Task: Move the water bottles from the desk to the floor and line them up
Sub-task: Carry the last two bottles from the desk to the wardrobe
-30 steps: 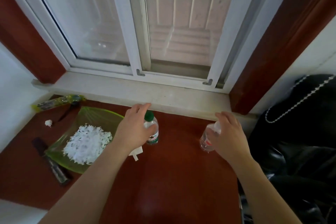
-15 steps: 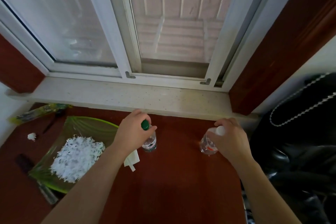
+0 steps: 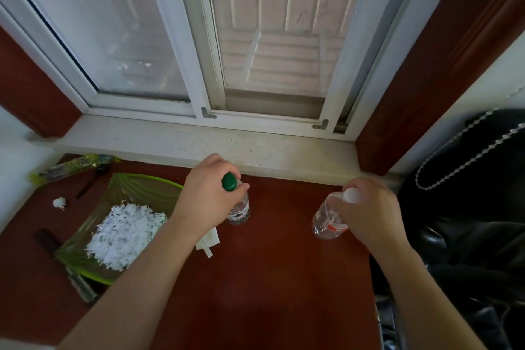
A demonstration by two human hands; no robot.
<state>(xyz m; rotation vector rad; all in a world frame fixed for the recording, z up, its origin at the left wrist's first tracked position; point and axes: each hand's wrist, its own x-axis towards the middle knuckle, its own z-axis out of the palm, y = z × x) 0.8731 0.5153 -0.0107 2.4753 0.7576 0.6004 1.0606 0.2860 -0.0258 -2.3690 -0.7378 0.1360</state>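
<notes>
- The window (image 3: 255, 37), with white sliding frames, fills the top above a pale sill (image 3: 170, 139).
- The red-brown surface (image 3: 270, 278) lies below the sill and carries both bottles.
- A black bag (image 3: 468, 221) with a bead chain sits at the surface's right edge.
- A green glass dish (image 3: 142, 193) on the left holds white shredded paper (image 3: 125, 233).
- The left hand (image 3: 210, 199) is curled round the neck of the green-capped bottle (image 3: 240, 212), grasping it from above.
- The right hand (image 3: 372, 213) grasps the white-capped bottle (image 3: 325, 219) just under its cap.
- The green-capped bottle stands mid-surface near the sill, beside the dish.
- The white-capped bottle is well apart to the right and tilted; I cannot tell whether its base touches the surface.
- A folded white slip (image 3: 208, 241) lies by the left wrist.
</notes>
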